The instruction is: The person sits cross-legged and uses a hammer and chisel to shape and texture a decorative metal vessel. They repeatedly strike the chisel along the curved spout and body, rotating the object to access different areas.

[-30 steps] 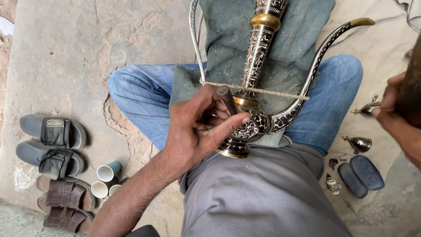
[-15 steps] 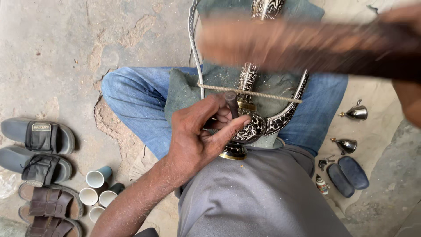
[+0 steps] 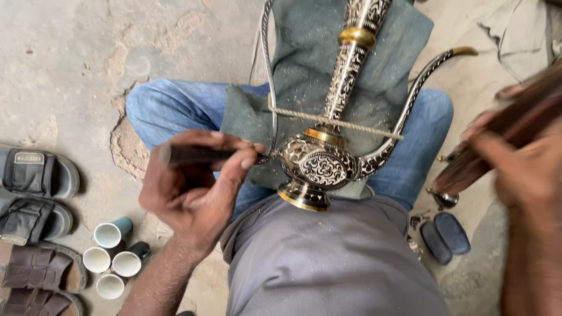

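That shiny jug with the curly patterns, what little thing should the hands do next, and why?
Probably bring the wooden stick in the right hand down onto the butt of the dark tool. The left hand holds that tool level, its tip at the side of the engraved metal jug, which lies across the lap on a grey cloth. The stick is raised and blurred.

Daylight was even and diffuse, moderately bright, with no single source evident. Shadows were soft: faint ones lay under the sandals [image 3: 38, 175] and the 4 cups [image 3: 111, 257]. Small highlights showed on the brass bands of the engraved vessel [image 3: 319, 167], without harsh glare. The vessel and left hand [image 3: 193, 190] were sharp. The right hand [image 3: 530, 181] and its wooden mallet [image 3: 503, 137] were heavily motion-blurred. Edges bowed slightly.
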